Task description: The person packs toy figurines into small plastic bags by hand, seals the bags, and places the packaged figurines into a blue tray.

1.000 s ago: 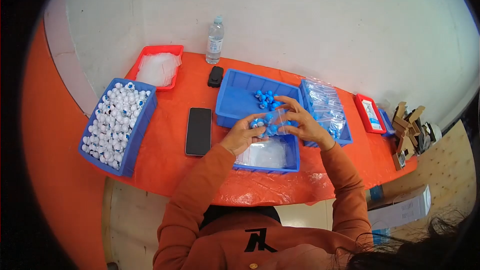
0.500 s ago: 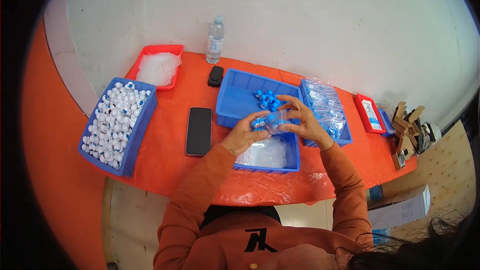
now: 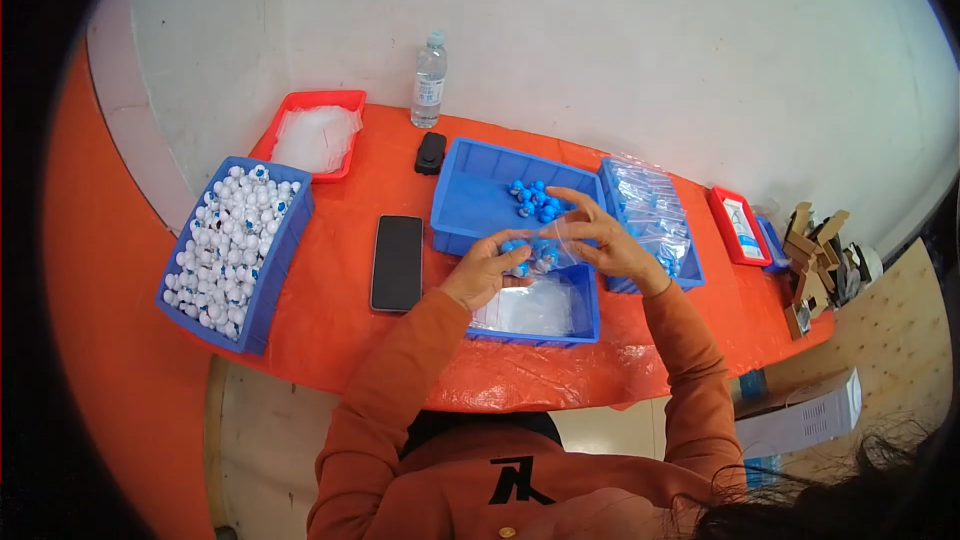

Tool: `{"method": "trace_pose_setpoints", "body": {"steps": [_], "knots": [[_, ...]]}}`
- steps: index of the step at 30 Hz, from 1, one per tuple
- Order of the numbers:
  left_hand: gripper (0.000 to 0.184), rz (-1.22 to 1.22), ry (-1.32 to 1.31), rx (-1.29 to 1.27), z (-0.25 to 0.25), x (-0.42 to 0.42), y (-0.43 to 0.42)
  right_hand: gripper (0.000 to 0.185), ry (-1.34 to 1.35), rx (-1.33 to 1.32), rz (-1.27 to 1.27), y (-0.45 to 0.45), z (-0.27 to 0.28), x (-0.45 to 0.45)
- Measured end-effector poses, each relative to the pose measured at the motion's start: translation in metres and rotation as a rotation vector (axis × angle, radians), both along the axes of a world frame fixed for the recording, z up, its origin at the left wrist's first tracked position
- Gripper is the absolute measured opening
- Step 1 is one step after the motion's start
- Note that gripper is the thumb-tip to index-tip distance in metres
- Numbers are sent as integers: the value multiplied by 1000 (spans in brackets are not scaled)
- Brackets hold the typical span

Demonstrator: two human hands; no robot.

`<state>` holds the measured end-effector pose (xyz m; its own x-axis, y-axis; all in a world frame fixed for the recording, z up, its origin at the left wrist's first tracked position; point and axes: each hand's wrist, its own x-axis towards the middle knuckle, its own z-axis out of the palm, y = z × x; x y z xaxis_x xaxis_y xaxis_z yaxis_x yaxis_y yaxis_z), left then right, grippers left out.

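Observation:
A clear plastic bag [image 3: 544,254] with several blue-and-white balls in it is held between my hands. My left hand [image 3: 482,272] is closed on the bag's left side, the thumb across it. At the right side my right hand [image 3: 603,242] pinches the bag near its edge, index finger raised above it. Just beyond the hands, loose blue balls [image 3: 535,200] lie in the right part of a blue bin [image 3: 470,195]. Below the hands stands a smaller blue bin [image 3: 540,339] with flat clear bags [image 3: 528,310] in it, partly covered by the hands.
To the left, a blue bin [image 3: 255,310] is heaped with white balls [image 3: 230,245]. Behind it, a red tray [image 3: 350,152] holds clear sheets. A phone [image 3: 397,263], a small black device [image 3: 430,153] and a water bottle [image 3: 429,85] stand nearby. Filled bags [image 3: 648,202] lie at right.
The bag and its balls have dropped slightly between my hands. My left fingers have shifted round it, and my right hand has moved a little.

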<state>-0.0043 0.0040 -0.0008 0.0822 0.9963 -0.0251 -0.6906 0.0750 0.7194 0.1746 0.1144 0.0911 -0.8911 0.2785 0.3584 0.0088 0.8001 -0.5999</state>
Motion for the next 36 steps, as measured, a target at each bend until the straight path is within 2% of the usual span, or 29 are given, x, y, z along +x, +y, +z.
{"method": "trace_pose_setpoints", "body": {"steps": [6, 11, 17, 21, 27, 31, 36], "knots": [[41, -12, 29, -51, 1, 1, 0, 25, -116, 151, -45, -8, 10, -2], [45, -33, -19, -24, -4, -2, 1, 26, -99, 331, -94, -5, 7, 0], [51, -59, 68, 78, -4, 0, -1, 21, -6, 299, -82, 5, -7, 5], [57, -57, 18, 75, -6, -1, 1, 19, 199, -387, -112, -2, -15, 1], [55, -44, -22, 129, 2, 0, -1, 17, 96, -342, -253, -20, -13, 4], [49, -130, -466, -19, 17, -8, -1, 14, 244, -619, -345, -9, -22, -1], [45, -82, -307, 121, 12, -7, -3, 11, 367, -583, -401, -3, -26, -8]]}}
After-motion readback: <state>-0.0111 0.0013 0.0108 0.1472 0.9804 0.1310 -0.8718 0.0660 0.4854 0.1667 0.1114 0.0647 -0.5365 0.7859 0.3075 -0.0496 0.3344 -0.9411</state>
